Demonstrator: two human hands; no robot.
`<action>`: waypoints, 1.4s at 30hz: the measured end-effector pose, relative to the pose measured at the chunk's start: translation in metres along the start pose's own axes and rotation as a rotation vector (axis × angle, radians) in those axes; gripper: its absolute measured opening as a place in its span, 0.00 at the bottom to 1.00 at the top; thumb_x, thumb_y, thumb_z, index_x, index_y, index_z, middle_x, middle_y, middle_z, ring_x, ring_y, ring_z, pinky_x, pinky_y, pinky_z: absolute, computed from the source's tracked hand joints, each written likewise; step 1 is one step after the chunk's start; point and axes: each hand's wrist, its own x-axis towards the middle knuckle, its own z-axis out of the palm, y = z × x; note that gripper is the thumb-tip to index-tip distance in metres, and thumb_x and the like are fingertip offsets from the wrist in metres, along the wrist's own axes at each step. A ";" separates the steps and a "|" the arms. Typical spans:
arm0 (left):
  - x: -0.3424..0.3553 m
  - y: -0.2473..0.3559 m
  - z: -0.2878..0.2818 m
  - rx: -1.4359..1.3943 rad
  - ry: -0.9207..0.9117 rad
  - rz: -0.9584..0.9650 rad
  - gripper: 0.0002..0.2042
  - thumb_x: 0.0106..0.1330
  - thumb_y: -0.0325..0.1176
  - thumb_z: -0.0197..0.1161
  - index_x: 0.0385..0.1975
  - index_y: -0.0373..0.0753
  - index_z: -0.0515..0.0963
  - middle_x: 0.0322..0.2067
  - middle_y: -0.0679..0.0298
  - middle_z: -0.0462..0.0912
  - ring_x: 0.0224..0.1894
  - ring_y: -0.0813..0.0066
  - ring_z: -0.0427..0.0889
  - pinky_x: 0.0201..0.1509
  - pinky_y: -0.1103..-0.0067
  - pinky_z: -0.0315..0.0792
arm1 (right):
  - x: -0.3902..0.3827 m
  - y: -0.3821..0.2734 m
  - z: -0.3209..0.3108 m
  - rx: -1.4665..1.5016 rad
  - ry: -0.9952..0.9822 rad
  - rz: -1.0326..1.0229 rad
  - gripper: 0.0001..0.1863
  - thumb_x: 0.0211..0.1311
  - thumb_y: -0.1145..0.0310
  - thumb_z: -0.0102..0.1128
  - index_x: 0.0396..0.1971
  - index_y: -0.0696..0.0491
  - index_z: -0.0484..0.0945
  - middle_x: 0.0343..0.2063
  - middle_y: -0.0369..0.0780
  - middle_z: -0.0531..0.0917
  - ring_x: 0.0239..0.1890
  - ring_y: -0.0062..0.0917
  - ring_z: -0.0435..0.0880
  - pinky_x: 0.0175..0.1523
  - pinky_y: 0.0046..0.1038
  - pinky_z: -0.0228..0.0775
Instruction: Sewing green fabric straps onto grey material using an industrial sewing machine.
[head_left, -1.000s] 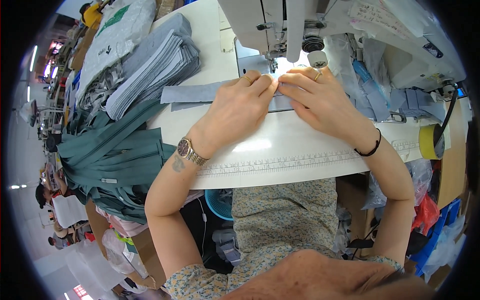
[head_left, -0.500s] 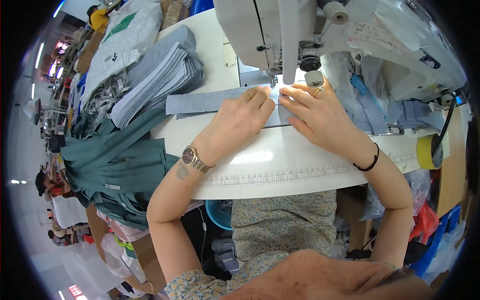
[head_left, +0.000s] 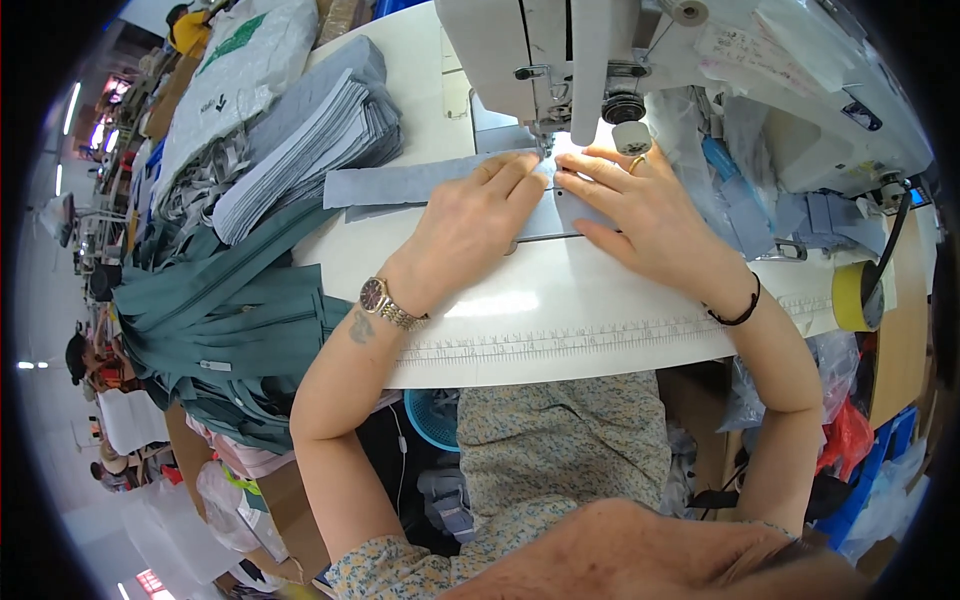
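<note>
A light blue-grey fabric strip (head_left: 385,185) lies across the white sewing table, running from the left toward the presser foot (head_left: 545,146) of a sewing machine (head_left: 500,60). My left hand (head_left: 475,220), wearing a wristwatch (head_left: 374,294), is closed with bent fingertips on the strip just left of the foot. To the right of the foot, my right hand (head_left: 640,210) rests with fingers stretched and apart, fingertips by the fabric on the metal plate (head_left: 548,222). Fabric right at the needle is partly covered by my fingers.
Left on the table, a stack of folded blue-grey pieces (head_left: 310,150) sits beside a white plastic bag (head_left: 235,85). Dark green garments (head_left: 220,310) hang over the left edge. A yellow tape roll (head_left: 850,297) and blue-grey scraps (head_left: 835,220) are at right. A printed ruler (head_left: 560,338) follows the front edge.
The whole view has shifted slightly, so the table and machine appear a little higher. Both hands keep nearly the same place beside the presser foot.
</note>
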 end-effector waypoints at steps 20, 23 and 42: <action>0.006 -0.016 0.006 -0.079 -0.014 -0.145 0.15 0.68 0.33 0.59 0.52 0.36 0.75 0.55 0.53 0.79 0.62 0.55 0.74 0.66 0.62 0.68 | 0.008 0.002 0.000 -0.030 0.051 -0.091 0.24 0.61 0.61 0.63 0.55 0.56 0.76 0.57 0.41 0.77 0.61 0.35 0.73 0.69 0.47 0.57; -0.006 -0.019 0.010 0.010 0.032 -0.110 0.17 0.67 0.33 0.60 0.54 0.37 0.75 0.56 0.52 0.78 0.61 0.55 0.75 0.66 0.60 0.66 | 0.011 -0.006 -0.003 0.012 0.044 -0.148 0.22 0.57 0.65 0.65 0.51 0.57 0.77 0.54 0.42 0.78 0.58 0.35 0.74 0.67 0.46 0.60; -0.098 -0.005 -0.159 0.682 0.207 -0.132 0.07 0.49 0.27 0.61 0.29 0.39 0.76 0.32 0.64 0.77 0.38 0.66 0.78 0.43 0.74 0.75 | 0.012 -0.035 -0.042 -0.003 0.064 -0.422 0.14 0.54 0.76 0.66 0.42 0.57 0.80 0.46 0.44 0.82 0.50 0.39 0.80 0.59 0.42 0.72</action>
